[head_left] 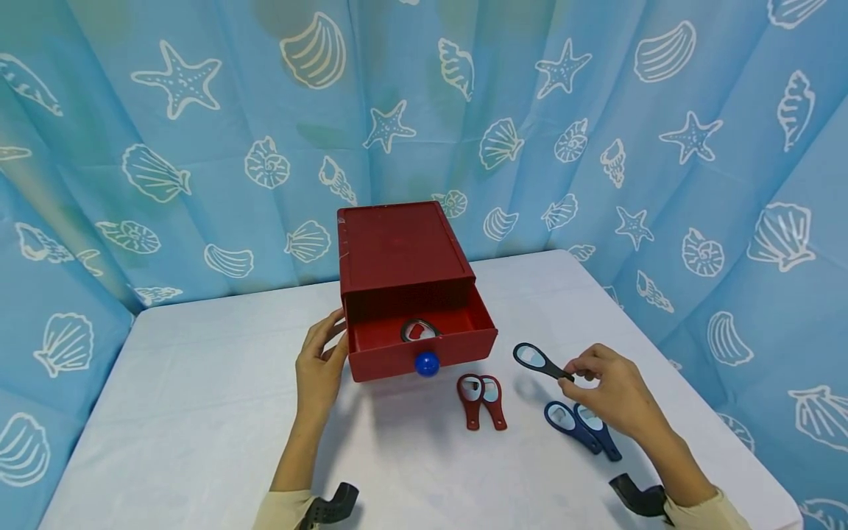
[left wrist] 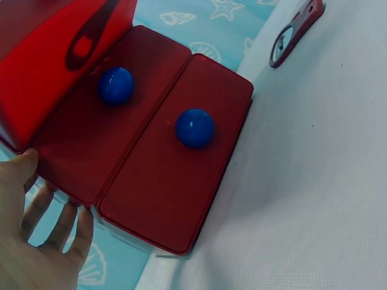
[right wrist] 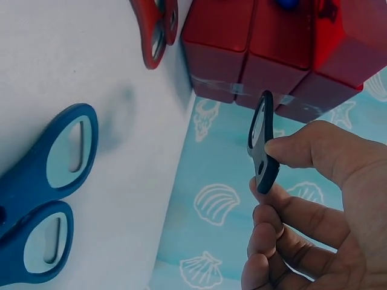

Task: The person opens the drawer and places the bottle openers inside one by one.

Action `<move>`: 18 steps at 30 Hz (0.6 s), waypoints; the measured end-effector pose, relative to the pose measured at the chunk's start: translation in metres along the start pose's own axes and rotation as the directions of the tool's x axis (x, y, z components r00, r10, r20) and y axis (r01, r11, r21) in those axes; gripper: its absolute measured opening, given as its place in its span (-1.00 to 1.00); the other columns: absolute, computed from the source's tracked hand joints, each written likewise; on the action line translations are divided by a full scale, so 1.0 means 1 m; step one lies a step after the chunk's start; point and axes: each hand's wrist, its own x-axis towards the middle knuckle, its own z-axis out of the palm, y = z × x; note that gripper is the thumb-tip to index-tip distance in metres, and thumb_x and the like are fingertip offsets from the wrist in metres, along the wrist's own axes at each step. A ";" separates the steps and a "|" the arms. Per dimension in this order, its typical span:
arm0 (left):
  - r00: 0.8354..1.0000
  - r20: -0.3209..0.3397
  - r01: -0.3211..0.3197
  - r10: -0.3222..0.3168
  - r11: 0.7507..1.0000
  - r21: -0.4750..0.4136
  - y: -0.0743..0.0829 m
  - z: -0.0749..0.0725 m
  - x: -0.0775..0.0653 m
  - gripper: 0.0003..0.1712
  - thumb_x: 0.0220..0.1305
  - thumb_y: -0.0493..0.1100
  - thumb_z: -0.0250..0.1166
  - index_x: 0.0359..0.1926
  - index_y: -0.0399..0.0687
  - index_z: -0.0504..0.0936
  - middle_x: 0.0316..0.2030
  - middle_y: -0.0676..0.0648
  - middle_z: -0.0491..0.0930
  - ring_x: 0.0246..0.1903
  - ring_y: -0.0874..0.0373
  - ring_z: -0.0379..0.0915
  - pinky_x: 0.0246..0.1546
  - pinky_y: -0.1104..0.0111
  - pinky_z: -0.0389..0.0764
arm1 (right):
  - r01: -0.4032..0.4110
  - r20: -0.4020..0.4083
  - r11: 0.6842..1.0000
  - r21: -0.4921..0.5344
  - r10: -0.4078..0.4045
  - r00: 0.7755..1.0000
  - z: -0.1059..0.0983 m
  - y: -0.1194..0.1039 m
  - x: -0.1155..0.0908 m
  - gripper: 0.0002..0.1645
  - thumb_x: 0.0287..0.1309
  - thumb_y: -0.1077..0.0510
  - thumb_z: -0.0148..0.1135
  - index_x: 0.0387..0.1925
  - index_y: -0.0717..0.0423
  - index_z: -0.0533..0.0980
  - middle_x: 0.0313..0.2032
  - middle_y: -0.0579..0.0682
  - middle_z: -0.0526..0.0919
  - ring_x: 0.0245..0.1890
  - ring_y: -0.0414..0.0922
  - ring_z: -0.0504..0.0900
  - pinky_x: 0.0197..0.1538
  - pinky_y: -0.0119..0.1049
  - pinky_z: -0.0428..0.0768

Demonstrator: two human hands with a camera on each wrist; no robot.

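Observation:
My right hand (head_left: 606,386) pinches a small black magnifying glass (head_left: 533,358) by its handle, raised over the table to the right of a dark red drawer cabinet (head_left: 404,243). Its lens end points left toward the cabinet. The cabinet's top drawer (head_left: 397,360) is pulled out, with a round-rimmed magnifying glass (head_left: 419,330) inside, its handle hidden by the drawer front. My left hand (head_left: 321,368) touches the cabinet's left side; in the left wrist view the thumb (left wrist: 25,162) is at the front edge with the fingers spread beside it.
Two red magnifying glasses (head_left: 481,401) lie overlapping before the cabinet. Two blue ones (head_left: 583,428) lie below my right hand. Two closed drawers with blue knobs (left wrist: 195,128) sit under the open one. A blue shell-print curtain (head_left: 265,110) hangs behind the white table (head_left: 218,412).

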 end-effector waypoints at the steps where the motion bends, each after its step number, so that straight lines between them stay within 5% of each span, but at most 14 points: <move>1: 1.000 0.000 0.001 -0.001 1.000 0.002 0.000 0.000 0.000 -0.53 0.24 -0.14 0.21 0.19 0.00 0.44 0.10 0.01 0.41 0.08 0.15 0.41 -0.05 0.43 0.52 | 0.000 0.002 1.000 -0.001 0.000 1.000 -0.001 -0.001 0.000 -0.87 -0.13 0.07 0.41 -0.45 -0.04 0.63 -0.41 -0.20 0.43 -0.36 -0.16 0.39 -0.43 -0.34 0.43; 18: 1.000 -0.002 0.007 -0.007 1.000 -0.008 0.000 0.000 0.000 -0.53 0.23 -0.14 0.22 0.18 0.04 0.45 0.09 0.03 0.42 0.08 0.12 0.40 -0.06 0.48 0.51 | 0.011 -0.027 1.000 -0.006 -0.012 1.000 -0.011 -0.005 0.000 -0.87 -0.13 0.07 0.42 -0.45 -0.06 0.63 -0.40 -0.21 0.44 -0.34 -0.17 0.39 -0.41 -0.31 0.41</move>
